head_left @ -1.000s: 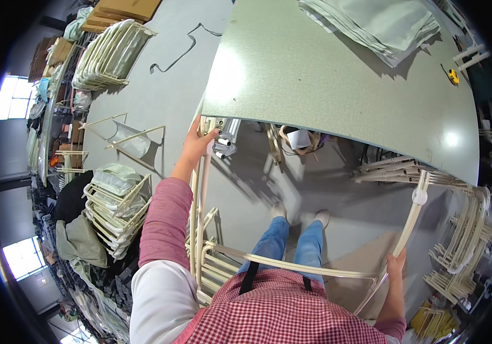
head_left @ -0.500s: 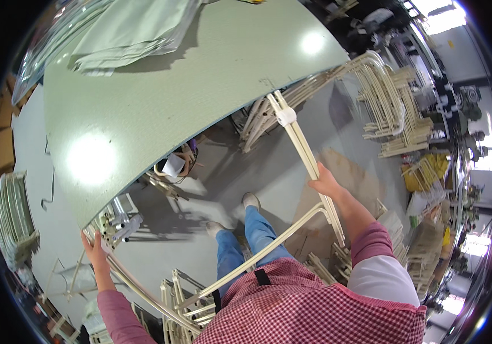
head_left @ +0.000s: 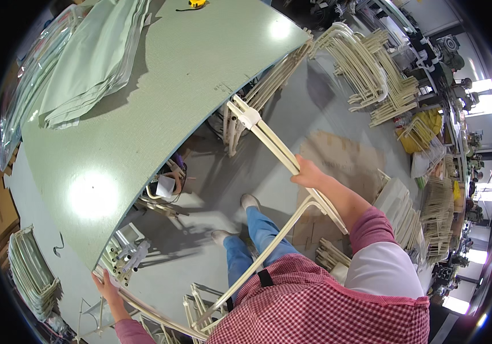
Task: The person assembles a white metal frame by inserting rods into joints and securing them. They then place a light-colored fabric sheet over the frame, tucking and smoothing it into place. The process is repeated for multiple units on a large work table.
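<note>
A cream tubular metal frame [head_left: 277, 241] spans the space in front of my body, below the green tabletop [head_left: 143, 143]. My right hand [head_left: 309, 173] is closed round its paired straight tubes on the right. Those tubes carry a white plastic joint [head_left: 250, 118] near their far end, close to the table edge. At the lower left, by the table's near corner, my left hand [head_left: 110, 291] grips the frame's other side; its fingers are partly hidden. The frame's curved bar crosses in front of my checked apron, and its lowest part runs behind the apron's edge.
Pale green fabric sheets [head_left: 94, 63] and a yellow tape measure [head_left: 198, 4] lie on the table. Stacked cream frames [head_left: 360, 66] stand at the right, with flat cardboard [head_left: 343, 166] on the floor. More bundled frames [head_left: 31, 269] lean at the left. Metal tubes [head_left: 128, 252] sit under the table corner.
My view has turned, so the table and stacks appear shifted left. Both hands keep their hold on the frame, and its right side now slants more toward the table edge.
</note>
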Motion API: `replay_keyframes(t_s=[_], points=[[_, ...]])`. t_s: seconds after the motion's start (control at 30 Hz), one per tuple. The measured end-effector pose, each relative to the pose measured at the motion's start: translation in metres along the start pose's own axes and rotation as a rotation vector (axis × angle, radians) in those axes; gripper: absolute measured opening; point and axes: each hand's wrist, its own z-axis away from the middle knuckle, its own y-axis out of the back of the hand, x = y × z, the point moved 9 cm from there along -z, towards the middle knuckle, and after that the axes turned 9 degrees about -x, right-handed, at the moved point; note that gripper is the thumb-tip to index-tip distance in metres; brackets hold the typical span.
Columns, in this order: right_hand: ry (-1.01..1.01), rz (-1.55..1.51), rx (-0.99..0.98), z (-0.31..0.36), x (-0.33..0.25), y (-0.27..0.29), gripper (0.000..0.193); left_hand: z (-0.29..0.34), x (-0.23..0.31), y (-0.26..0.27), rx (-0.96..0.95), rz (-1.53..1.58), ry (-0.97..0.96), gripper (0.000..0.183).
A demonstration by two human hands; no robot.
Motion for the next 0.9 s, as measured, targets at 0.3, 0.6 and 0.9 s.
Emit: replay_keyframes(t_s=[0.3, 0.6, 0.9], points=[[0.002, 0.000, -0.015, 0.007, -0.009, 0.006, 0.053, -0.006, -0.003, 0.003, -0.035, -0.026, -0.029, 0.075], [-0.031, -0.435, -0.067, 0.017, 0.030, 0.000, 0.062, 0.006, 0.000, 0.037, -0.071, -0.042, -0.018, 0.039], [0.467, -1.618, 0.424, 0.125, 0.068, 0.175, 0.062, 0.257, 0.178, 0.013, -0.172, 0.109, -0.488, 0.018]])
